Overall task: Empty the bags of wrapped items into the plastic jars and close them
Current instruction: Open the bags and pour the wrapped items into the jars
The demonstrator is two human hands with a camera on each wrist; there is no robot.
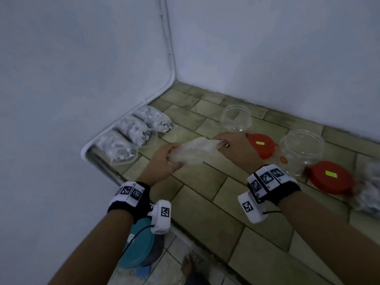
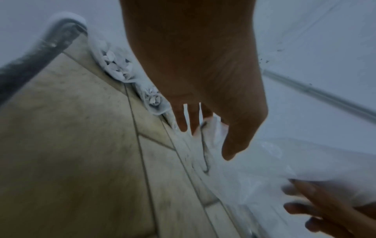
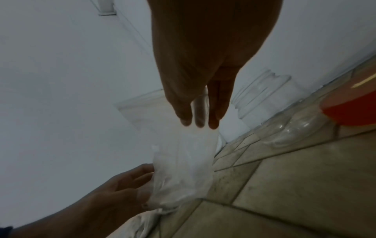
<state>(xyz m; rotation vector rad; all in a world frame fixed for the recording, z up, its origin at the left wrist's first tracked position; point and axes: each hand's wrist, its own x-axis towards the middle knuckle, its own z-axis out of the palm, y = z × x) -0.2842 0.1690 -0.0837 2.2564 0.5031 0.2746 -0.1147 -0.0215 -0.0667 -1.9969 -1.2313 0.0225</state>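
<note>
Both hands hold a clear plastic bag point(image 1: 195, 151) stretched above the tiled table point(image 1: 205, 202): left hand point(image 1: 164, 159) grips one end, right hand point(image 1: 234, 146) pinches the other, near two open jars point(image 1: 236, 118).

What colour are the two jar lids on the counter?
Red-orange, each lid bearing a small yellow-green sticker; clearest in the head view.

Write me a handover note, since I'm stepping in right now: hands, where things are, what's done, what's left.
Left hand grips one end of a clear bag; right hand pinches the other end. The bag is stretched between them above the counter and looks flat.
Three full bags lie by the left wall.
Two jars stand open and look empty; their red lids lie beside them.
Done: nothing in the jars yet.
Left: fill the jars, close them.
</note>
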